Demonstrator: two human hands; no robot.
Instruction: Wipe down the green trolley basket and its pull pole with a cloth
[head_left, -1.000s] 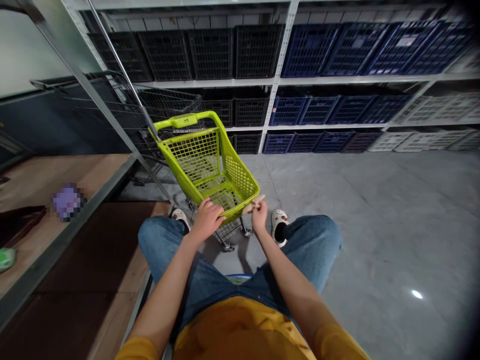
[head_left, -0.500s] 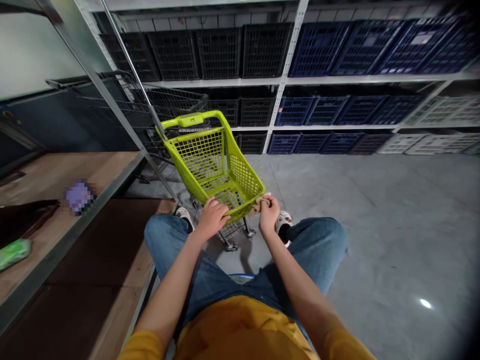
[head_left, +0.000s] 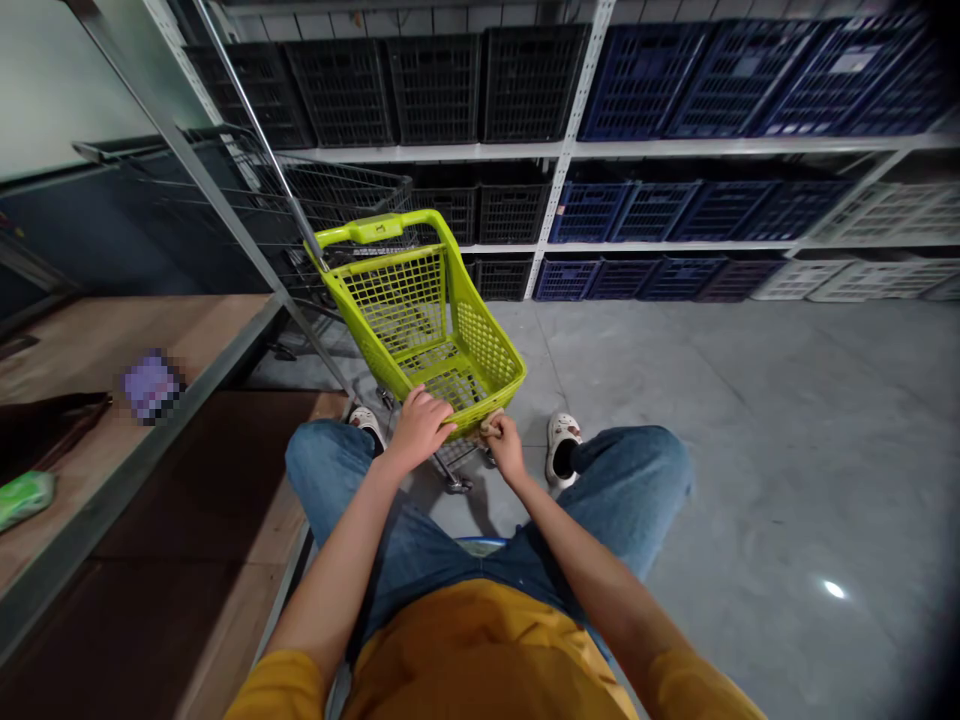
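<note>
Best brace the cart (head_left: pixel 491 350), standing on the floor (head_left: pixel 675 380) just ahead, with the left hand (head_left: pixel 418 432) clasped over its near rim (head_left: pixel 487 402), and press the bunched cloth (head_left: pixel 491 421), pinched in the right hand (head_left: pixel 505 448), firmly against the near end, using short, even strokes.

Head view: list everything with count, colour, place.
small cart: one, yellow-green, centre
cloth: one, beige, in right hand
pole: one, silver, left
wire carts: count unclear, black, behind
shelving: one, white, background
crates: many, black, blue, white, on shelving
bench: one, brown, left
pixelated item: one, purple, on bench
pack: one, green, on bench
dark items: two, indistinct, on bench
floor: one, grey, underneath
shoes: two, white, lower centre
jeans: pair, blue, on legs
shirt: one, yellow, bottom
left hand: one, on small cart
right hand: one, holding cloth
</note>
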